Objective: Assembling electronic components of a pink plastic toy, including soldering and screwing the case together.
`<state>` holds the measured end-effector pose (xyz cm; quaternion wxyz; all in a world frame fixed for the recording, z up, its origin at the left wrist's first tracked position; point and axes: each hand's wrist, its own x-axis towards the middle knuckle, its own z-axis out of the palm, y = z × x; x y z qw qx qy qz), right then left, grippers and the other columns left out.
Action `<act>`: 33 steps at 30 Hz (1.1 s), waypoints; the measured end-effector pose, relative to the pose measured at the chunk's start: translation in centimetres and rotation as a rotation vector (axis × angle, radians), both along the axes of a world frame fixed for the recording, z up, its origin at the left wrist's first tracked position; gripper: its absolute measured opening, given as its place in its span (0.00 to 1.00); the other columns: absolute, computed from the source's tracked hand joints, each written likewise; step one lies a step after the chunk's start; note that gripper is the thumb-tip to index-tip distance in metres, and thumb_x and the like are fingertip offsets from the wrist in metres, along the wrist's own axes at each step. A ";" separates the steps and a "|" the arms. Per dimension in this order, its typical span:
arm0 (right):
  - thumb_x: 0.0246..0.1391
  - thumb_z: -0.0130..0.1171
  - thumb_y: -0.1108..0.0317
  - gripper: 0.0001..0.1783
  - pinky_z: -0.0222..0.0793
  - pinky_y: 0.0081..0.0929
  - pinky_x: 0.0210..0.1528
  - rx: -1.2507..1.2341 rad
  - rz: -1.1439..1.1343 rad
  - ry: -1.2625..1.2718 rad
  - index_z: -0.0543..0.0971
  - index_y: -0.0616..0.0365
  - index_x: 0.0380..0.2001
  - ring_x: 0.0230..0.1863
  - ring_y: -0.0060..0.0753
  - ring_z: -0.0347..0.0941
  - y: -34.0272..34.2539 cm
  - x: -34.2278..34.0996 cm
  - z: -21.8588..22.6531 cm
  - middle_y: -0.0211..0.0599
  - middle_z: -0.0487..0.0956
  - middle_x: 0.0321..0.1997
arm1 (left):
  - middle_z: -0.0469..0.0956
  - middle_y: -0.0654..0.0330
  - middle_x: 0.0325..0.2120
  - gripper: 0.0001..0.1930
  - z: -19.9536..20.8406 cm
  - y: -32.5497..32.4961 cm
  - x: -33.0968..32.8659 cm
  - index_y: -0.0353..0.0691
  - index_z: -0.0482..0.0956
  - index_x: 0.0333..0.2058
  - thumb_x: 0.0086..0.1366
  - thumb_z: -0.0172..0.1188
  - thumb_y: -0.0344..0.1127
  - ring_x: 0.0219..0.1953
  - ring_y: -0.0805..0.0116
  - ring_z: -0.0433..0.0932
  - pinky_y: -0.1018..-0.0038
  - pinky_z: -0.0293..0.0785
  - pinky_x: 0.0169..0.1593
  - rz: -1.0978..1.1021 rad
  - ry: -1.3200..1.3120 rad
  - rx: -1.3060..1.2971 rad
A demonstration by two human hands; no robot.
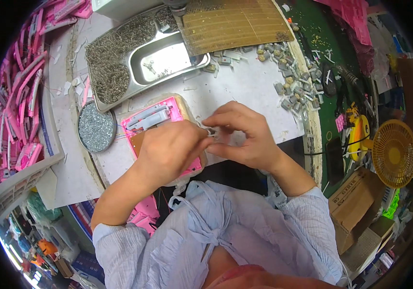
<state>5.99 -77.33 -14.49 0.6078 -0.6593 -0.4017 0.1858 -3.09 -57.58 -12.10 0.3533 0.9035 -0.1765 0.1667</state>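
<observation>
My left hand is closed above a pink plastic casing, its fingertips pinching a small pale, see-through part. From the other side my right hand grips the same part with thumb and forefinger bent round it. Fingers cover much of that part, so its exact kind is hidden. The casing lies on a padded, light-coloured block at the table's near edge. Inside the casing sits a grey plastic assembly, with thin coloured wires leaving its left side.
Left of the casing stands a round dish of small metal pieces. Behind it is a steel tray with many tiny screws. Small motor-like units lie scattered at the back right. Pink casings fill the left; a yellow fan stands right.
</observation>
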 end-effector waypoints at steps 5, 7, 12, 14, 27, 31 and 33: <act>0.59 0.67 0.70 0.12 0.69 0.16 0.25 -0.152 0.131 0.872 0.78 0.62 0.44 0.24 0.16 0.74 -1.9 1.6 1.1 0.31 0.82 0.28 | 0.78 0.60 0.26 0.12 0.7 -0.4 1.9 0.37 0.79 0.34 0.53 0.71 0.31 0.23 0.64 0.79 0.70 0.74 0.24 -0.215 -0.152 0.194; 0.59 0.66 0.71 0.12 0.68 0.15 0.24 -0.085 0.131 0.974 0.77 0.61 0.44 0.23 0.17 0.74 -2.5 2.1 0.8 0.32 0.82 0.27 | 0.77 0.60 0.27 0.11 1.2 -1.0 3.0 0.37 0.79 0.33 0.53 0.70 0.32 0.23 0.65 0.79 0.71 0.74 0.23 -0.252 -0.216 0.186; 0.57 0.67 0.74 0.16 0.68 0.14 0.23 0.013 0.151 1.129 0.75 0.62 0.47 0.23 0.18 0.74 -4.9 2.7 -0.3 0.32 0.80 0.27 | 0.76 0.59 0.27 0.07 1.7 -2.1 5.4 0.38 0.80 0.31 0.57 0.68 0.33 0.25 0.65 0.79 0.71 0.74 0.24 -0.468 -0.136 0.200; 0.57 0.67 0.74 0.18 0.68 0.14 0.23 0.023 0.104 1.149 0.75 0.63 0.49 0.23 0.17 0.74 -6.2 2.9 -0.2 0.31 0.79 0.26 | 0.78 0.59 0.27 0.08 1.6 -2.2 6.9 0.37 0.80 0.31 0.58 0.68 0.34 0.25 0.64 0.79 0.70 0.75 0.26 -0.526 -0.026 0.091; 0.57 0.67 0.75 0.23 0.65 0.13 0.23 0.099 -0.026 1.090 0.75 0.65 0.55 0.23 0.15 0.70 -8.1 3.4 -2.5 0.30 0.77 0.27 | 0.78 0.56 0.37 0.09 -3.7 9.4 24.7 0.44 0.85 0.40 0.60 0.66 0.33 0.41 0.54 0.80 0.62 0.76 0.47 0.271 0.040 0.440; 0.57 0.67 0.75 0.22 0.65 0.12 0.23 0.101 0.018 1.097 0.76 0.64 0.54 0.23 0.15 0.69 -7.6 3.8 -2.5 0.29 0.77 0.27 | 0.79 0.58 0.37 0.07 -4.0 10.5 25.8 0.44 0.86 0.38 0.60 0.66 0.33 0.41 0.55 0.80 0.63 0.77 0.47 0.132 0.008 0.505; 0.56 0.67 0.75 0.22 0.65 0.12 0.23 0.094 0.023 1.093 0.76 0.63 0.54 0.23 0.14 0.69 -7.6 3.8 -2.3 0.29 0.77 0.27 | 0.79 0.58 0.36 0.07 -4.0 10.6 26.2 0.43 0.86 0.38 0.60 0.66 0.33 0.40 0.55 0.81 0.63 0.77 0.46 0.124 0.036 0.516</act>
